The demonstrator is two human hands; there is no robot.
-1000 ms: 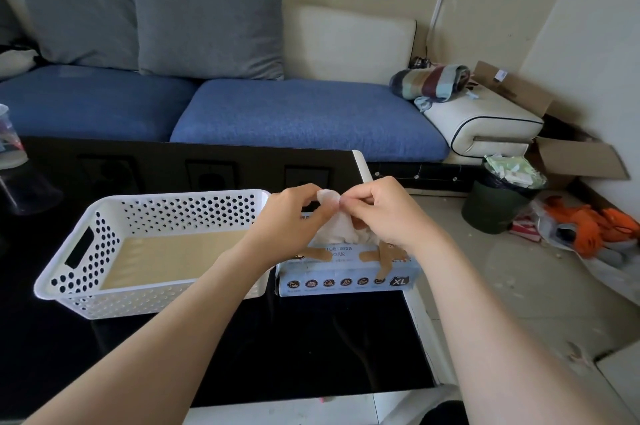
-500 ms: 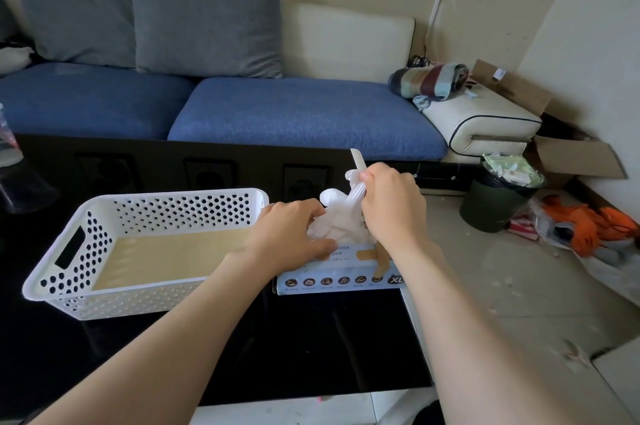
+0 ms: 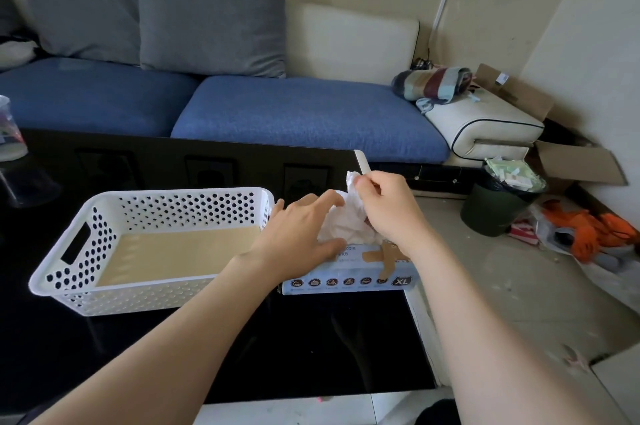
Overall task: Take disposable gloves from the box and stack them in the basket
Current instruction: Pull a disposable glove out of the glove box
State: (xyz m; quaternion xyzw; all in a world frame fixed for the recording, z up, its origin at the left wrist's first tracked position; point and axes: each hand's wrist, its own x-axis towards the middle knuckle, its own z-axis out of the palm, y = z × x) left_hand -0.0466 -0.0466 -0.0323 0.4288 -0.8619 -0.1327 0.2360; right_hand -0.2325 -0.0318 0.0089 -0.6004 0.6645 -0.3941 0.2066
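Observation:
A pale blue glove box (image 3: 346,281) marked XL lies on the black table, right of a white perforated basket (image 3: 83,296); only the tan floor shows inside the basket. My right hand (image 3: 388,210) pinches the top of a crumpled white glove (image 3: 349,216) that rises out of the box opening. My left hand (image 3: 298,237) rests flat on the left part of the box top, fingers spread, its fingertips touching the glove bunch. The lower end of the glove is still in the box.
The glossy black table (image 3: 277,355) ends just right of the box. Beyond it stands a blue sofa (image 3: 304,116) with grey cushions. A dark waste bin (image 3: 498,206), cardboard boxes and orange cloth lie on the floor at right. A clear plastic cup (image 3: 10,133) stands far left.
My left hand let go of the glove and came down flat onto the box top. My right hand kept its pinch and drew the glove up and to the right.

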